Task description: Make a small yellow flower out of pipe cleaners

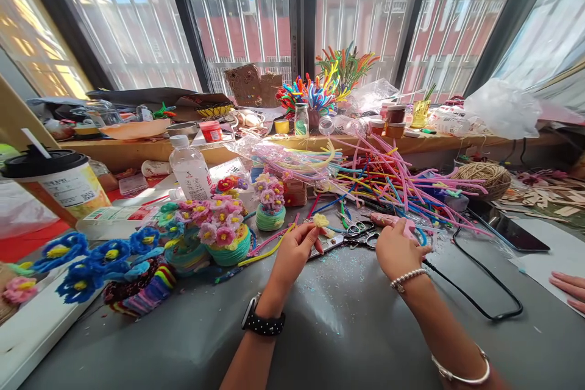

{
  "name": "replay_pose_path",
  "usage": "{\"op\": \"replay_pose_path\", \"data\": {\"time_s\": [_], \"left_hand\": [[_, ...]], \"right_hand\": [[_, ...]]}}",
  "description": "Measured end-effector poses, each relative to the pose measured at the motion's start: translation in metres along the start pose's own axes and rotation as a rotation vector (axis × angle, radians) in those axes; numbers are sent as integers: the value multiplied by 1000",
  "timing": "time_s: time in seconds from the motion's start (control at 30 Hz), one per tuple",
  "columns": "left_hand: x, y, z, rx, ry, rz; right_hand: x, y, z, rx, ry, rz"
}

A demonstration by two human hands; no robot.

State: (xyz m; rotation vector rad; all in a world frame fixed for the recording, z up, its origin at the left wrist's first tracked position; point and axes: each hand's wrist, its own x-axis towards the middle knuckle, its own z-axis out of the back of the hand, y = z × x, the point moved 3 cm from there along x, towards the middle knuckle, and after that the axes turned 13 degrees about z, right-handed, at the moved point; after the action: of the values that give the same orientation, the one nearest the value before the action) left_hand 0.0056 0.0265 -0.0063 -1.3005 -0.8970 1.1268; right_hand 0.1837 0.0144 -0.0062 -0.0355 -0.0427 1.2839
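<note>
Pinched in the fingertips of my left hand (292,251) is a small pale yellow fuzzy flower (320,220). My right hand (398,251) is closed around a pink hot glue gun (386,219), whose nose points left toward the flower; a black cord (484,311) trails from it to the right. Between my hands, scissors (359,233) with black handles lie on the grey table (329,341) among scattered glitter-like bits. Left of my left hand stand small pots of pipe-cleaner flowers, one with pink flowers (223,236), another with blue flowers (112,254).
A heap of colourful pipe cleaners (393,177) spreads behind my hands. To the left stand a plastic bottle (189,170) and a drink cup (59,186). A phone (512,230) and a ball of twine (482,180) lie right. Another person's hand (569,289) rests at the right edge.
</note>
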Motion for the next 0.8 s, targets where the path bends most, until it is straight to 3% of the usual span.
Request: {"op": "replay_pose_path", "data": {"time_s": [0.17, 0.47, 0.8], "left_hand": [[2, 1, 0, 27, -2, -9], [0, 0, -2, 5, 37, 14], [-2, -4, -3, -19, 50, 44]], "right_hand": [[-4, -2, 5, -3, 193, 21], [6, -17, 3, 31, 214, 5], [7, -11, 0, -126, 191, 56]]}}
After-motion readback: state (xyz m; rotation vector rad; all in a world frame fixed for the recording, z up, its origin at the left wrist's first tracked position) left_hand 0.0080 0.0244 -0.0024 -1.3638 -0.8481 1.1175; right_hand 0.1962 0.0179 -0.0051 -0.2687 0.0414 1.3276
